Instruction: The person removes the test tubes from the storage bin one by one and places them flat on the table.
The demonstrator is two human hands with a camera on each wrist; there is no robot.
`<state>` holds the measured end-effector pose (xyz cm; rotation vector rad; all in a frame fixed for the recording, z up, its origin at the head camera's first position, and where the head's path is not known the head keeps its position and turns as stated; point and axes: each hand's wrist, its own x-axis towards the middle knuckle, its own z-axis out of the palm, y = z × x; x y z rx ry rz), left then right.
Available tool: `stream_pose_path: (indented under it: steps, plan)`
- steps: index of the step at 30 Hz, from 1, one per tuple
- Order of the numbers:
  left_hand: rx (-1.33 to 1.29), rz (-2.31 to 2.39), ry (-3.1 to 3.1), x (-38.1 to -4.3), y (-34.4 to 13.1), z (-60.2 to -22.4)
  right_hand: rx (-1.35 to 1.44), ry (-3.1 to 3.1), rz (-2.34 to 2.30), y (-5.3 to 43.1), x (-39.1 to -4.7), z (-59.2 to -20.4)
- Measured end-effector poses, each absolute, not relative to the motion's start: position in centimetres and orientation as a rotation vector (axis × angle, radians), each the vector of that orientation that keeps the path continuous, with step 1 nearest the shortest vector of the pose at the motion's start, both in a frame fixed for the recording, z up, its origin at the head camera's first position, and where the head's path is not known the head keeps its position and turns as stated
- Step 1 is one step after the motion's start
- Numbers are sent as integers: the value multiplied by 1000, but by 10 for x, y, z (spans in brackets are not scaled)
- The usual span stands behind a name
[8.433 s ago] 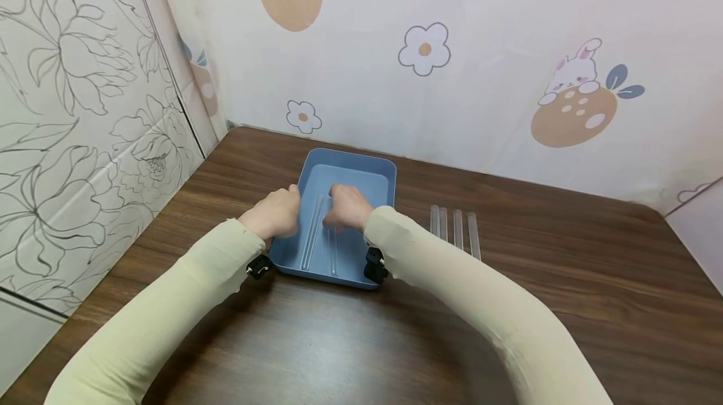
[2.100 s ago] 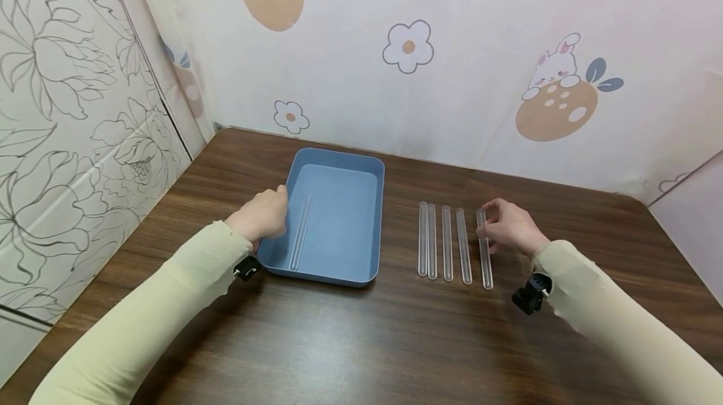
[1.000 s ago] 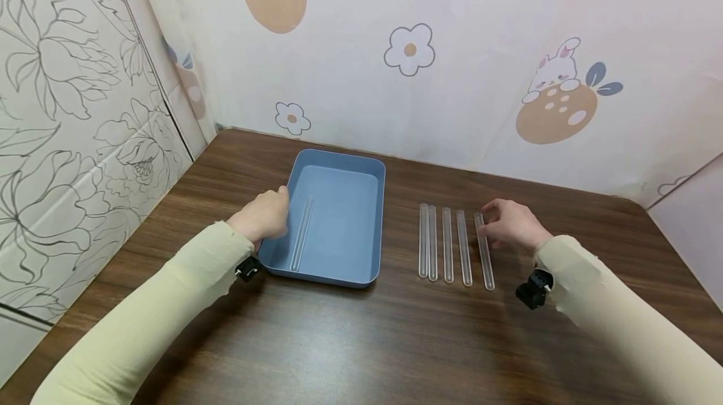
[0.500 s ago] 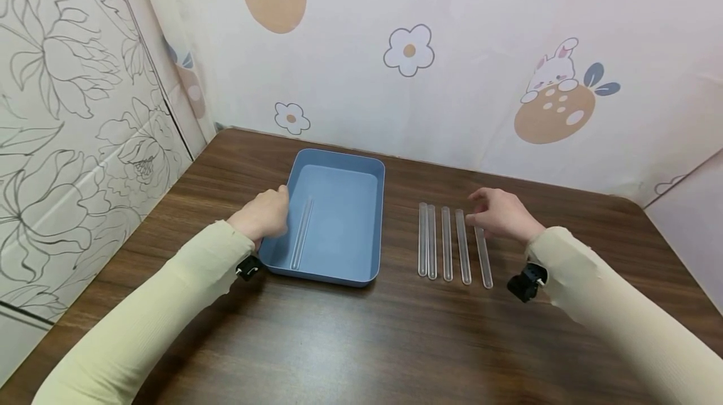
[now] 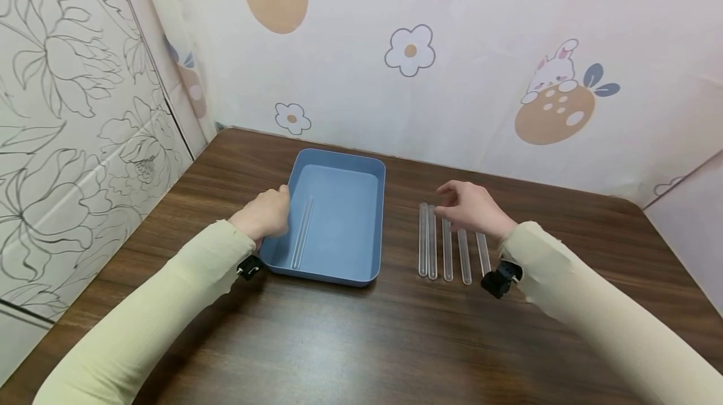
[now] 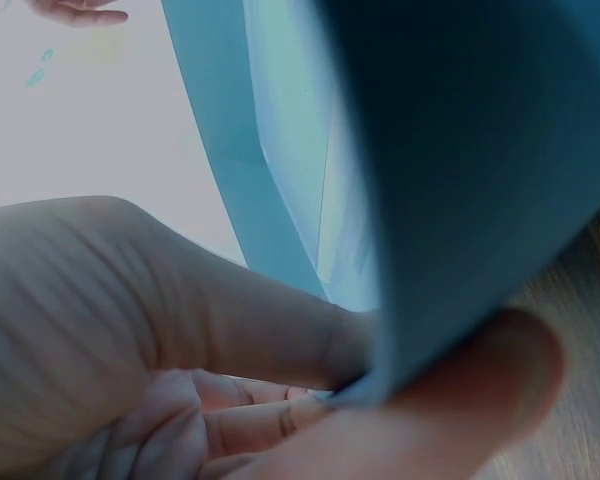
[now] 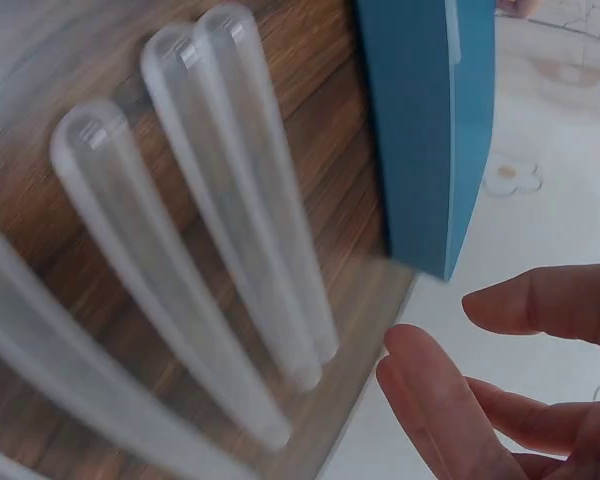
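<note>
My left hand (image 5: pixel 263 213) grips the left wall of a blue tray (image 5: pixel 350 223); in the left wrist view the thumb and a finger pinch the tray's edge (image 6: pixel 435 230). One clear test tube (image 5: pixel 302 233) lies lengthwise in the tray's left part. Several more test tubes (image 5: pixel 447 257) lie side by side on the table, right of the tray, rounded ends toward me. Above their far ends hovers my right hand (image 5: pixel 473 209), hiding parts of some. Its thumb and fingers (image 7: pixel 430 390) are apart with nothing between them, and the two leftmost tubes (image 7: pixel 245 190) lie close together.
The dark wooden table (image 5: pixel 316 342) runs back to a patterned wall covering (image 5: pixel 480 66). A white flower-patterned panel (image 5: pixel 73 110) stands along the left side. A small black camera (image 5: pixel 501 278) is strapped to the right wrist.
Earlier my right hand was in the tray at a test tube, then held one at the row's right end. It has let go and moved left above the row. The left hand stays put.
</note>
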<state>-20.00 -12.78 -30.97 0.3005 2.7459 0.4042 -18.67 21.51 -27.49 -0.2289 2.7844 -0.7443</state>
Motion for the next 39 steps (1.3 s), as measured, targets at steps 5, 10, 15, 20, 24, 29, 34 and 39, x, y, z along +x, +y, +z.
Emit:
stream_pose_path:
  steps: [5,10,15,20,24,29,34,39]
  plan:
    - [316,389,2750,-199,-128,-309,-247,2768,-804,197,-191,-276]
    - [322,388,2750,-199,-128,-308,-273,2767,-811,180,-195,-276]
    - [312,385,2738,-199,-129,-308,-283,2752,-847,167,-197,-277]
    - [300,385,2726,-200,-128,-309,-284,2734,-882,157,-197,-281]
    - [312,382,2738,-200,-128,-309,-268,2702,-923,149,-197,-280]
    - [321,384,2736,-201,-129,-310,-294,2683,-926,135,-197,-279]
    - [307,391,2712,-202,-129,-309,-352,2680,-896,119,-198,-280]
    - [318,380,2711,-202,-129,-309,-397,2657,-882,105,-199,-282]
